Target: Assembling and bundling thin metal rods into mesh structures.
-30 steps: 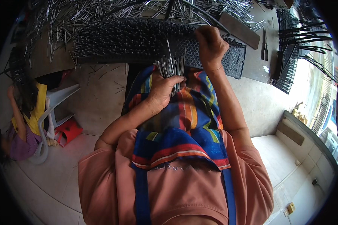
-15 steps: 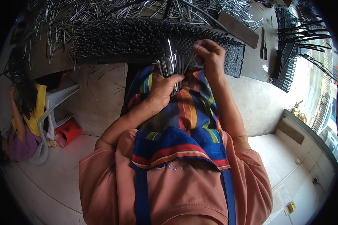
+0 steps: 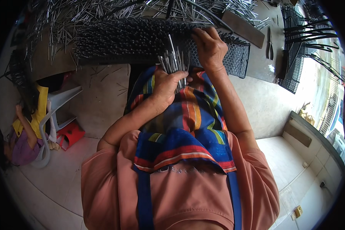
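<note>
The left hand (image 3: pixel 165 86) grasps a bundle of rods (image 3: pixel 174 63) at the near edge of the rack (image 3: pixel 239 59). The right hand (image 3: pixel 212 49) is over the rack, fingers drawn together; whether they pinch a rod cannot be told. Pliers (image 3: pixel 270 48) lie right of the rack. Risk: a slack left grip could spill rods; a leftward stray of the right hand could disturb the rack's dark pins (image 3: pixel 117 42). No writing is legible.
</note>
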The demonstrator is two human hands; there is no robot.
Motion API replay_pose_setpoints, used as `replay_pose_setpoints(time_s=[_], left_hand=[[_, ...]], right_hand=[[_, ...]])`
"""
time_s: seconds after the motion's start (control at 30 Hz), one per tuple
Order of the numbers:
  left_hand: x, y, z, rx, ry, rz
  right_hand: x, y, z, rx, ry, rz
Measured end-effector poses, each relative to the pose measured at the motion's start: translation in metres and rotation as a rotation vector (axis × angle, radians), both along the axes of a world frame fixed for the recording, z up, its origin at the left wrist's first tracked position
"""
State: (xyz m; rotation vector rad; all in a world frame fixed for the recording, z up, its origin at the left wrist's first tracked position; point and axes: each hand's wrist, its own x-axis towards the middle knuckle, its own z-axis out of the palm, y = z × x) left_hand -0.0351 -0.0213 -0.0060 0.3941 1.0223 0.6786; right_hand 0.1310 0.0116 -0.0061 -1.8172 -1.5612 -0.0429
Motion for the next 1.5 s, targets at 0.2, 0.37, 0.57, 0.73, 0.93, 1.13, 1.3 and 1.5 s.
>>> replay_pose_setpoints(time_s=[0.2,0.37,0.57,0.73,0.93,1.13,1.3,1.5], left_hand=[[0.001,0.002,0.004,0.020,-0.045,-0.002],[-0.004,0.007,0.007,0.054,-0.180,-0.148],[0.003,-0.001,-0.008,0.041,-0.115,-0.016],[0.000,-0.001,-0.006,0.028,0.005,-0.085],[0.007,0.003,0.004,-0.014,-0.037,-0.094],[0.006,0.002,0.004,-0.073,-0.073,-0.159],[0.008,-0.002,-0.004,-0.073,-0.086,-0.088],[0.008,-0.004,0.001,-0.043,-0.097,-0.160]], right_hand=[[0.003,-0.008,0.003,-0.051,0.037,0.046],[0.009,-0.037,0.021,-0.559,1.122,0.173],[0.013,-0.058,0.006,-0.534,1.432,0.085],[0.012,-0.041,0.012,0.046,1.107,-0.141],[0.024,-0.015,-0.011,0.262,0.655,-0.016],[0.026,-0.016,-0.004,0.209,0.628,0.053],[0.026,-0.014,-0.001,0.213,0.685,0.048],[0.026,-0.015,0.014,0.144,0.533,0.081]])
